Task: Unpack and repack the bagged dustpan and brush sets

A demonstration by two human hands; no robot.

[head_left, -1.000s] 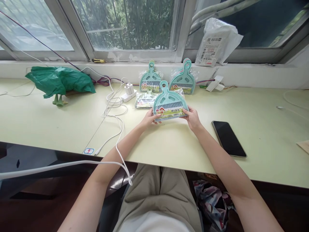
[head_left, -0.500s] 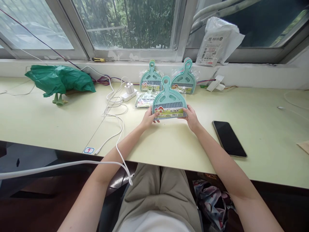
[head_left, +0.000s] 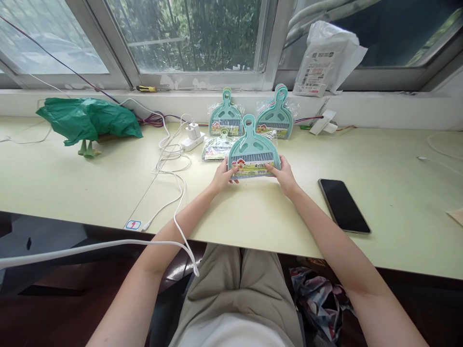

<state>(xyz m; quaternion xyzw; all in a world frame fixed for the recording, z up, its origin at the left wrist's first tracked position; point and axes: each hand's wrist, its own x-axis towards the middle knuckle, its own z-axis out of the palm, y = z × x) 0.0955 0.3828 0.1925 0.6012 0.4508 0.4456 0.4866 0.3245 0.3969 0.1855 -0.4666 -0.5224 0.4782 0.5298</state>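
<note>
A mint-green dustpan and brush set (head_left: 250,147) in clear wrap is held up over the table, its round-holed handle pointing up. My left hand (head_left: 221,176) grips its lower left corner, thumb in front and fingers behind. At the lower right, my right hand (head_left: 285,176) holds it too, its thumb lying across the printed label. Behind it, similar wrapped sets lean upright at the wall, one group on the left (head_left: 226,113) and one on the right (head_left: 278,113). Another wrapped set (head_left: 217,147) lies flat just to the left, partly covered by the held one.
A black phone (head_left: 343,206) lies right of my arm. White cables (head_left: 172,153) and a power strip (head_left: 192,139) are on the left, near a green plastic bag (head_left: 90,118). A yellow cutter (head_left: 146,88) and a white package (head_left: 320,65) rest on the sill.
My right thumb has slid left, further over the label of the held set. The set and my left hand stay nearly in place.
</note>
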